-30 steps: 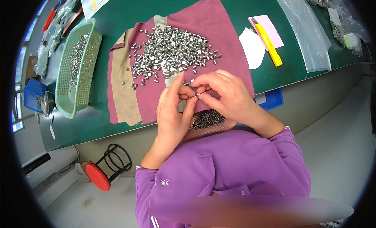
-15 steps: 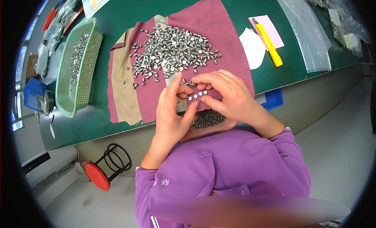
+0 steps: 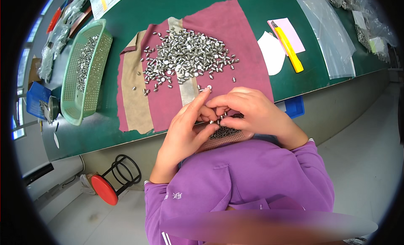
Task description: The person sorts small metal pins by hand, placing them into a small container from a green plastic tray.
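Note:
Over the near edge of the table, my left hand (image 3: 184,129) and my right hand (image 3: 256,112) meet above a pink basket (image 3: 210,146) that holds many small metal pieces. The left thumb and fingers pinch a tiny silver fastener (image 3: 211,122); its index finger points outward. In the right hand's curled fingers, small shiny fasteners (image 3: 225,114) show partly; the rest is hidden. Beyond my hands, a large pile of silver round-headed fasteners (image 3: 189,53) lies on a maroon and tan cloth (image 3: 250,51). A few loose ones lie near my left fingertip.
On the left stands a green mesh basket (image 3: 67,93) with more metal pieces, beside a blue bin (image 3: 37,99). To the right are a yellow utility knife (image 3: 289,51), pink paper (image 3: 298,40) and clear plastic bags (image 3: 328,38). A red stool (image 3: 105,189) stands on the floor.
Both hands have drawn back toward me, from the cloth's edge to above the pink basket. The row of white-headed fasteners between them has gone from the cloth.

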A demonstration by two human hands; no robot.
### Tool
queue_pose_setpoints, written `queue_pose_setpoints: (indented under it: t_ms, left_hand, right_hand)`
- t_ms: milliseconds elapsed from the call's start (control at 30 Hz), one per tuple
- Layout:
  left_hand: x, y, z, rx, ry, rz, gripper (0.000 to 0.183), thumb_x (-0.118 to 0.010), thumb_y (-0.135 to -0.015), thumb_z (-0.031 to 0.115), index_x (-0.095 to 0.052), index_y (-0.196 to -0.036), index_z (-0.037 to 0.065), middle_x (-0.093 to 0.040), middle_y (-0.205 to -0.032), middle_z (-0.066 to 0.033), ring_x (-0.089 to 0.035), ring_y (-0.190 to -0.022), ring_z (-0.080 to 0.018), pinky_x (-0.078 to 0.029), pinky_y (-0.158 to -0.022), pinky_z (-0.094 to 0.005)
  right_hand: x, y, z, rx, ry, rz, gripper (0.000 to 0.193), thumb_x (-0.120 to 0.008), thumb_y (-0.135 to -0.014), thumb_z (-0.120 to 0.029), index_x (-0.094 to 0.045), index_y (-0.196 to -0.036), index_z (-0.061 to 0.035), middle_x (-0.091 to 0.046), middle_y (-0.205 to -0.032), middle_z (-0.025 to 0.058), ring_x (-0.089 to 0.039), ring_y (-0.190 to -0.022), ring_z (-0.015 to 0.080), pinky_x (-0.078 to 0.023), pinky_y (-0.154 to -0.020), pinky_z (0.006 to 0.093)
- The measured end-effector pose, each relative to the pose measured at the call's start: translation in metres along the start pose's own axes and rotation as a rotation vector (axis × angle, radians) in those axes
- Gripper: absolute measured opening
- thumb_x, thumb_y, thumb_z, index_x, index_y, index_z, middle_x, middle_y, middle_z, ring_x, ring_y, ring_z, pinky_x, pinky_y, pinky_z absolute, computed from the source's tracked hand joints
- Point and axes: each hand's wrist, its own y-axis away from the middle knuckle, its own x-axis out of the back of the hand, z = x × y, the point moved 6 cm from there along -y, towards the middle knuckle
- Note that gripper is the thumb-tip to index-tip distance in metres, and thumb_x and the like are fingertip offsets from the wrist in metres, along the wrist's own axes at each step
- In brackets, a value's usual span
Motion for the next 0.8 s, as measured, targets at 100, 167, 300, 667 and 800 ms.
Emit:
queue_pose_setpoints:
  t_ms: [100,167,300,667,800]
  left_hand:
    - [0.007,0.005,-0.011,0.063,0.242,0.142,0.083,-0.076,-0.075,-0.007,-0.038,-0.149,0.002,-0.065,-0.097,-0.0047,-0.059,-0.084,-0.0127,-0.048,-0.075,-0.0249]
    - [0.015,-0.002,-0.014,0.029,-0.056,0.322,0.08,-0.075,-0.075,-0.006,-0.041,-0.147,0.001,-0.065,-0.098,-0.0057,-0.059,-0.084,-0.0168,-0.049,-0.078,-0.029]
    - [0.01,-0.021,-0.004,-0.082,-0.334,0.358,0.076,-0.073,-0.075,-0.006,-0.044,-0.144,0.001,-0.066,-0.096,-0.0075,-0.059,-0.085,-0.0228,-0.05,-0.08,-0.0353]
    - [0.004,-0.015,-0.004,-0.082,-0.23,0.281,0.071,-0.071,-0.075,-0.008,-0.047,-0.142,0.001,-0.064,-0.096,-0.0079,-0.06,-0.084,-0.0222,-0.051,-0.079,-0.0353]
    - [0.004,-0.017,-0.002,-0.071,-0.271,0.314,0.071,-0.072,-0.074,-0.006,-0.048,-0.141,0.0,-0.066,-0.095,-0.0061,-0.06,-0.084,-0.0214,-0.051,-0.078,-0.0336]
  right_hand:
    - [0.006,-0.001,0.003,-0.075,-0.065,0.085,0.04,-0.077,-0.076,-0.006,-0.067,-0.114,-0.0076,-0.068,-0.091,0.0042,-0.065,-0.079,0.0221,-0.054,-0.074,0.0332]
    - [0.011,-0.006,0.005,-0.16,0.042,0.187,0.034,-0.075,-0.079,-0.009,-0.067,-0.112,-0.0075,-0.064,-0.095,0.0067,-0.066,-0.083,0.0219,-0.054,-0.072,0.0324]
    - [0.002,-0.015,-0.001,-0.071,0.318,0.292,0.026,-0.073,-0.081,-0.011,-0.068,-0.107,-0.0081,-0.061,-0.096,0.0072,-0.065,-0.085,0.0231,-0.054,-0.071,0.0342]
    - [0.006,-0.005,0.003,-0.083,0.244,0.295,0.014,-0.069,-0.081,-0.007,-0.064,-0.094,-0.0067,-0.056,-0.094,0.0077,-0.062,-0.084,0.0277,-0.051,-0.072,0.0397]
    - [0.008,-0.005,0.002,-0.133,0.224,0.293,0.015,-0.07,-0.081,-0.009,-0.064,-0.095,-0.0073,-0.056,-0.096,0.0067,-0.062,-0.086,0.0273,-0.052,-0.072,0.0391]
